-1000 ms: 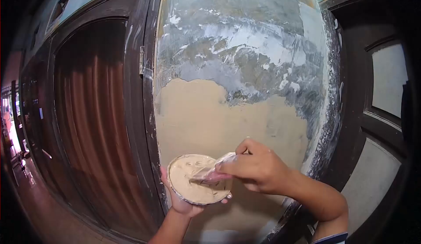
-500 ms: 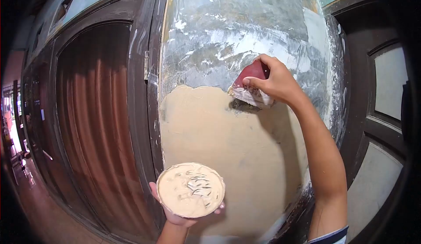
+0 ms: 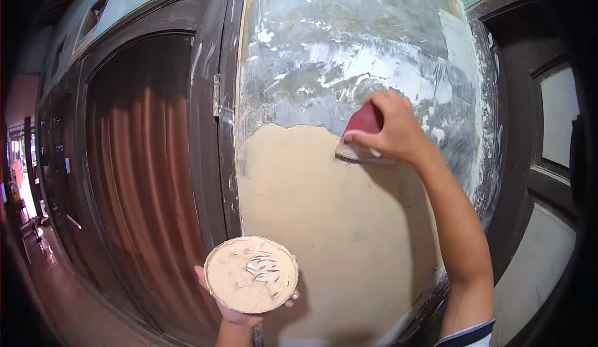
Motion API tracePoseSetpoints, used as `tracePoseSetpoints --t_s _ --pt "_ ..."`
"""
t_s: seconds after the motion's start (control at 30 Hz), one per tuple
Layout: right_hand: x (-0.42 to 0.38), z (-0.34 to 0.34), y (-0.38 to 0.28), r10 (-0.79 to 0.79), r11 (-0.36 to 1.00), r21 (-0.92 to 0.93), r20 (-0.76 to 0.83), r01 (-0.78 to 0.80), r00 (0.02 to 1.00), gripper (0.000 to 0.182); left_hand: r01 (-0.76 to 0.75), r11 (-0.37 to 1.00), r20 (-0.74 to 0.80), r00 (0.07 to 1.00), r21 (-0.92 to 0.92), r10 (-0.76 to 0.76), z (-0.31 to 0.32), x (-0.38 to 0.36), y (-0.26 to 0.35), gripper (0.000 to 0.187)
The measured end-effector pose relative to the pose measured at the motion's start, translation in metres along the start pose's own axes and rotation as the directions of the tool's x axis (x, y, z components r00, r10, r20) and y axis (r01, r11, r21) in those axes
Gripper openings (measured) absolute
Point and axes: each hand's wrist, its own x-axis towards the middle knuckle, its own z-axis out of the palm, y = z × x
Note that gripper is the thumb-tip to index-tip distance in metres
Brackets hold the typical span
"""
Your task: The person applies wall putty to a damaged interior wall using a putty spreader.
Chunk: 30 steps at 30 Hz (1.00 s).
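My right hand grips a red putty scraper between thumb and fingers. Its putty-smeared lower edge meets the wall at the top border of a smooth beige putty coat. Above that border the wall is grey with streaky white patches. Low in the view, my left hand supports a round dish of putty from below, fingers around its rim. Beige putty fills the dish, with scrape marks right of its middle. The palm is hidden under it.
A dark wooden door frame with a hinge borders the wall on the left, and a reddish-brown curtain hangs behind its pane. Another dark panelled door stands on the right. Tiled floor shows at lower left.
The scraper has tilted so its broad putty-covered face shows less, and its edge now lies along the putty border. The dish has shifted left and slightly down. The view has turned slightly.
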Motion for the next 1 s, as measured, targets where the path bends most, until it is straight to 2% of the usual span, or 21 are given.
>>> tracePoseSetpoints --t_s 0.03,0.1,0.17,0.2,0.23,0.3,0.33,0.4,0.43,0.5,0.53,0.57,0.63,0.67,0.77,0.8,0.83,0.9,0.93,1.0 --pt "-0.002 0.002 -0.003 -0.101 0.992 -0.074 -0.022 0.099 0.995 0.064 -0.002 1.0 -0.026 1.0 -0.01 0.002 0.002 -0.001 0.001 0.133" --pt "0.003 -0.001 0.002 -0.104 0.994 -0.033 -0.031 0.103 0.994 0.065 -0.004 1.0 -0.031 1.0 -0.001 0.004 0.002 -0.001 0.002 0.133" --pt "0.006 -0.009 0.004 0.043 0.999 -0.012 -0.048 -0.044 0.998 0.065 -0.006 1.0 0.006 1.0 0.012 0.006 0.002 0.0 0.004 0.133" --pt "0.005 -0.008 0.004 0.045 0.999 -0.003 -0.004 -0.045 0.999 0.065 -0.024 0.996 -0.024 0.999 0.083 0.026 0.006 -0.001 0.003 0.127" --pt "0.001 0.002 0.004 -0.118 0.993 -0.029 -0.108 0.115 0.987 0.065 -0.026 0.996 -0.02 0.999 0.083 0.028 0.006 -0.001 0.003 0.127" --pt "-0.005 0.01 0.004 -0.141 0.987 -0.079 -0.036 0.138 0.989 0.067 -0.032 0.992 -0.057 0.998 0.123 0.039 0.005 -0.003 0.004 0.126" --pt "-0.001 0.005 0.002 -0.142 0.987 -0.077 -0.037 0.139 0.989 0.067 -0.018 0.988 -0.024 0.999 0.154 0.022 -0.001 -0.004 0.006 0.125" --pt "0.005 -0.007 0.0 0.073 0.996 -0.042 -0.011 -0.073 0.997 0.069 -0.018 0.991 -0.01 1.0 0.13 0.02 -0.005 -0.004 0.005 0.125" --pt "0.004 -0.003 0.003 0.073 0.996 -0.041 -0.01 -0.074 0.997 0.069 -0.019 0.994 0.008 1.0 0.107 0.018 -0.006 -0.004 0.004 0.126" --pt "-0.002 0.01 0.009 -0.11 0.993 -0.04 -0.106 0.107 0.988 0.068 -0.027 0.996 0.004 1.0 0.086 0.027 -0.003 -0.006 0.003 0.126" --pt "-0.005 0.009 -0.002 -0.123 0.991 -0.061 -0.034 0.121 0.992 0.067 -0.035 0.996 -0.024 0.999 0.077 0.037 -0.002 -0.006 0.003 0.126" --pt "-0.003 0.009 -0.001 -0.127 0.99 -0.06 -0.035 0.124 0.991 0.067 -0.045 0.997 -0.053 0.997 0.068 0.049 0.0 -0.006 0.002 0.127" --pt "0.003 0.008 0.0 -0.08 0.995 -0.065 -0.098 0.073 0.992 0.067 -0.041 0.997 -0.031 0.999 0.071 0.043 0.001 -0.006 0.0 0.127" --pt "0.008 -0.002 -0.004 0.04 0.997 -0.058 -0.051 -0.043 0.998 0.066 -0.051 0.997 -0.038 0.998 0.059 0.053 0.002 -0.005 -0.001 0.127" --pt "0.003 0.004 -0.007 -0.004 1.0 -0.027 -0.058 0.002 0.998 0.068 -0.05 0.998 -0.043 0.998 0.049 0.053 0.003 -0.009 -0.002 0.127" --pt "-0.003 0.013 -0.009 -0.069 0.996 -0.064 -0.049 0.066 0.996 0.068 -0.055 0.997 -0.056 0.997 0.062 0.059 0.004 -0.01 -0.003 0.127" --pt "-0.004 0.012 -0.017 -0.056 0.995 -0.085 0.038 0.059 0.998 0.07 -0.062 0.995 -0.066 0.996 0.078 0.067 0.005 -0.01 -0.003 0.127" --pt "0.001 0.024 -0.003 -0.077 0.991 -0.121 -0.129 0.061 0.989 0.069 -0.062 0.996 -0.065 0.996 0.067 0.066 0.003 -0.01 -0.003 0.127" --pt "0.005 0.019 -0.004 -0.074 0.991 -0.121 -0.127 0.059 0.989 0.069 -0.059 0.997 -0.067 0.996 0.058 0.063 0.002 -0.011 -0.003 0.126" --pt "0.012 0.006 -0.008 0.116 0.992 -0.035 -0.066 -0.118 0.991 0.068 -0.057 0.997 -0.067 0.996 0.051 0.061 0.001 -0.013 -0.002 0.126"
